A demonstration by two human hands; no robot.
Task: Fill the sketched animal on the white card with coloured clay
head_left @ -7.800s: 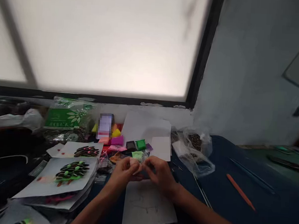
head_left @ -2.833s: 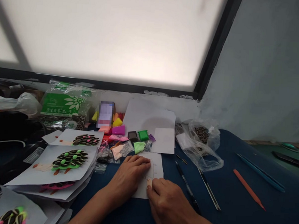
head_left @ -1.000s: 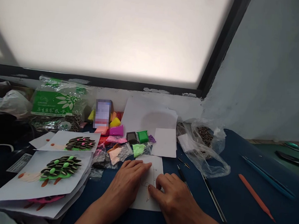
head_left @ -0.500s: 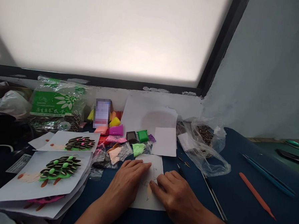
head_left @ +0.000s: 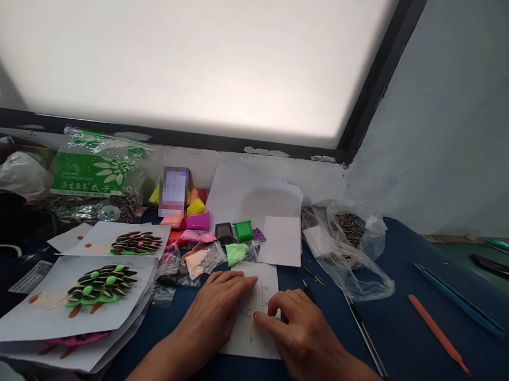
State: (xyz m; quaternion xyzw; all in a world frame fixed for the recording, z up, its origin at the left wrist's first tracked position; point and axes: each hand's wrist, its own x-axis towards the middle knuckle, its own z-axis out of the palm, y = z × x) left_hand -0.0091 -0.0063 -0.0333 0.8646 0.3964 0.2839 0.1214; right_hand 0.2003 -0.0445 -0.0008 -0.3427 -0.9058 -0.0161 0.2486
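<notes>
My left hand (head_left: 214, 308) lies flat along the left side of a small white sheet of paper (head_left: 257, 348), fingers stretched out, holding it against the table. Pencil outlines show on the sheet between my hands. My right hand (head_left: 304, 332) is over the paper's right side. Its thumb is stretched out and touches a small piece of peach clay (head_left: 253, 328) pressed on the sheet. The other fingers bend, apart from the thumb, with nothing visible between them. My thumb partly covers the clay.
Finished hedgehog pictures with sunflower seeds (head_left: 102, 285) lie at left. Behind the paper are coloured clay packets (head_left: 242, 231) and a phone (head_left: 174, 192). To the right are a plastic bag of seeds (head_left: 350, 232), a metal tool (head_left: 366, 335), an orange clay tool (head_left: 437, 331) and blue tweezers (head_left: 457, 298).
My right hand's index finger has risen and moved away from the thumb, and the thumb has shifted slightly up and left over the clay. My left hand stays in place.
</notes>
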